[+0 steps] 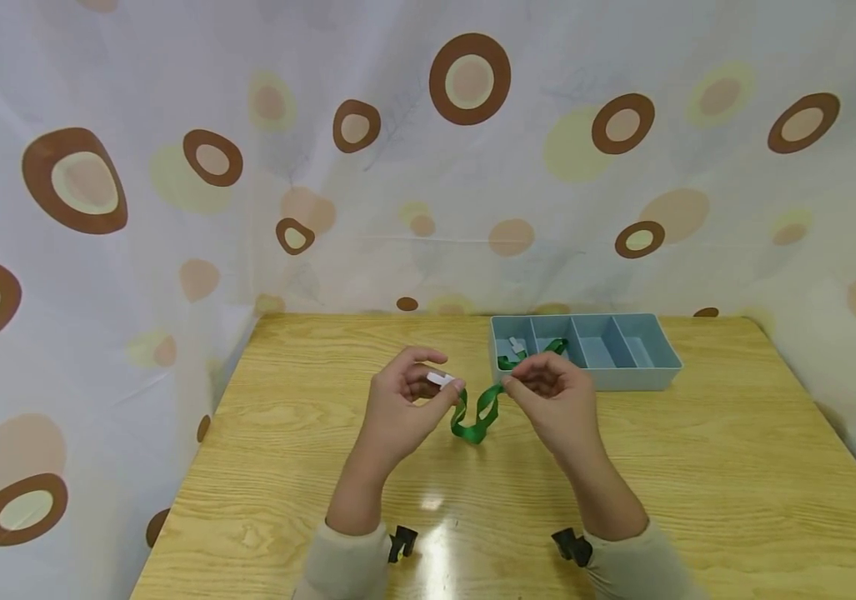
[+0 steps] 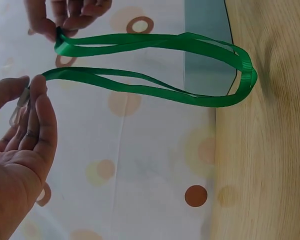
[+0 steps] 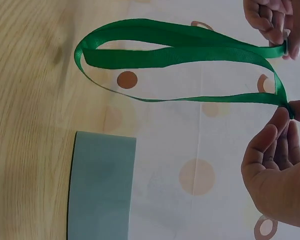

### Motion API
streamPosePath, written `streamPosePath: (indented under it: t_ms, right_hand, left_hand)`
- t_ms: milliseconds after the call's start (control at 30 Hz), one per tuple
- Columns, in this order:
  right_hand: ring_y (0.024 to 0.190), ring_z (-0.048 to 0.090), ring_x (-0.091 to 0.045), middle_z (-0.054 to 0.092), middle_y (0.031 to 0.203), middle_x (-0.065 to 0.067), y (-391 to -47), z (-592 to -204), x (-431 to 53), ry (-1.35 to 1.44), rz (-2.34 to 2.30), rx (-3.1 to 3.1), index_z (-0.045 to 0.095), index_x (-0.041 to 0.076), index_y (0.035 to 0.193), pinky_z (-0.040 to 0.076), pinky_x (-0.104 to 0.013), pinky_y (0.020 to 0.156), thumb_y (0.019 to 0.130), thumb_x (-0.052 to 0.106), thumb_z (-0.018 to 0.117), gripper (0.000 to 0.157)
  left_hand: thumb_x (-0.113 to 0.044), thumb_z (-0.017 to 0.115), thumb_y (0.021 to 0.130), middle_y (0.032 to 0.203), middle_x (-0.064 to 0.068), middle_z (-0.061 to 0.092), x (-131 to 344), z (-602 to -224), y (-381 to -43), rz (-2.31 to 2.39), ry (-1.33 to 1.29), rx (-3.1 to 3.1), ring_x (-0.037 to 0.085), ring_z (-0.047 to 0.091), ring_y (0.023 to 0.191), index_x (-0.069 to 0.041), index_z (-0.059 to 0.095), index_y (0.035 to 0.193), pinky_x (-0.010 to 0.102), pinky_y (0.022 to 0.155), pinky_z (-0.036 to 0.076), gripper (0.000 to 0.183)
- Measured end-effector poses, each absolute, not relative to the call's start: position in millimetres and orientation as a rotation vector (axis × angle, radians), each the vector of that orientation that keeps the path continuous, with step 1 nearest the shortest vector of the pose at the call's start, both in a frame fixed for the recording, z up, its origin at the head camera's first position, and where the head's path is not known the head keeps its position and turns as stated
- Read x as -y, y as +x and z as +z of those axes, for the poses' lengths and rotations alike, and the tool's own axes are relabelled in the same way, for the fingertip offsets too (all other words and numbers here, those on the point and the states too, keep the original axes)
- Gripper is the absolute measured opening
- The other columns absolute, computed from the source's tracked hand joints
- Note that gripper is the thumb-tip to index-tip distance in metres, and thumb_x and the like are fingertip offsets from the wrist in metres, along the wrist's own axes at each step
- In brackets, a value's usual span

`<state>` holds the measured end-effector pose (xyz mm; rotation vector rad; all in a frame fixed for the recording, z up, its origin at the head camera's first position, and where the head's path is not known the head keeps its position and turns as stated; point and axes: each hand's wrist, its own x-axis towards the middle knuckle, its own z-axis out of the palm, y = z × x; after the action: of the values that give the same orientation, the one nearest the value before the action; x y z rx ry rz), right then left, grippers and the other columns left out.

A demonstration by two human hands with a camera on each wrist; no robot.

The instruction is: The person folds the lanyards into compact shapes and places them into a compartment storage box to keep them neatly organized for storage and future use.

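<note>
A green ribbon lanyard (image 1: 468,432) hangs in a U-shaped double strand between my two hands, above the table. My left hand (image 1: 401,408) pinches its end at the pale plastic clip (image 1: 438,379) between thumb and fingers. The clip (image 2: 17,111) pokes out past the fingers in the left wrist view. With thumb and fingertips my right hand (image 1: 564,404) pinches the far end of the loop, where the ribbon gathers. In the right wrist view the ribbon (image 3: 135,59) has one broad strand and one seen edge-on.
Behind my right hand a blue-grey box (image 1: 593,381) with several compartments stands on the wooden table (image 1: 300,450). Its left compartments hold more green ribbon (image 1: 558,345) and a white clip (image 1: 516,345). A patterned curtain (image 1: 375,183) encloses the back and sides.
</note>
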<state>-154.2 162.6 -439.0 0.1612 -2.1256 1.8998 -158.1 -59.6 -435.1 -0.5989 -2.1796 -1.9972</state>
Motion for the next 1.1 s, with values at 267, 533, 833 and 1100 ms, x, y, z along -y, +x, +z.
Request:
streamPosePath:
  t_ms: [267, 533, 833, 1100]
  right_hand:
    - [0.076, 0.069, -0.010, 0.072, 0.087, -0.003, -152.8, -441.5, -155.1, 0.237, 1.835, 2.173, 0.071, -0.003, 0.095, 0.059, -0.021, 0.069, 0.090, -0.003, 0.080, 0.010]
    - [0.076, 0.070, -0.009, 0.071, 0.087, -0.010, -151.6, -440.4, -147.7, 0.301, 1.825, 2.180, 0.071, -0.001, 0.094, 0.060, -0.023, 0.069, 0.089, -0.005, 0.080, 0.011]
    - [0.078, 0.070, -0.009, 0.072, 0.090, -0.011, -149.5, -440.4, -145.1, 0.337, 1.849, 2.173, 0.071, -0.002, 0.097, 0.061, -0.023, 0.070, 0.090, -0.004, 0.081, 0.011]
    - [0.081, 0.071, -0.008, 0.073, 0.091, -0.002, -145.6, -439.4, -143.2, 0.353, 1.891, 2.122, 0.073, -0.004, 0.100, 0.061, -0.021, 0.074, 0.095, -0.002, 0.076, 0.006]
  left_hand:
    - [-0.007, 0.077, 0.098, 0.099, 0.017, 0.079, 52.0, -437.9, -157.7, -2.056, -0.662, 2.166, 0.028, 0.080, 0.084, -0.009, 0.066, 0.124, 0.032, 0.076, 0.066, 0.028]
    - [-0.010, 0.077, 0.098, 0.102, 0.013, 0.080, 47.8, -437.1, -156.5, -2.009, -0.713, 2.177, 0.020, 0.079, 0.091, -0.009, 0.067, 0.125, 0.037, 0.081, 0.066, 0.028]
    - [-0.002, 0.079, 0.094, 0.107, 0.015, 0.079, 48.5, -438.7, -156.9, -1.970, -0.822, 2.144, 0.017, 0.078, 0.097, -0.007, 0.066, 0.128, 0.037, 0.088, 0.066, 0.036]
    - [0.000, 0.076, 0.096, 0.113, 0.014, 0.079, 48.5, -437.0, -157.7, -1.962, -0.820, 2.128, 0.019, 0.077, 0.101, -0.005, 0.069, 0.123, 0.036, 0.092, 0.065, 0.028]
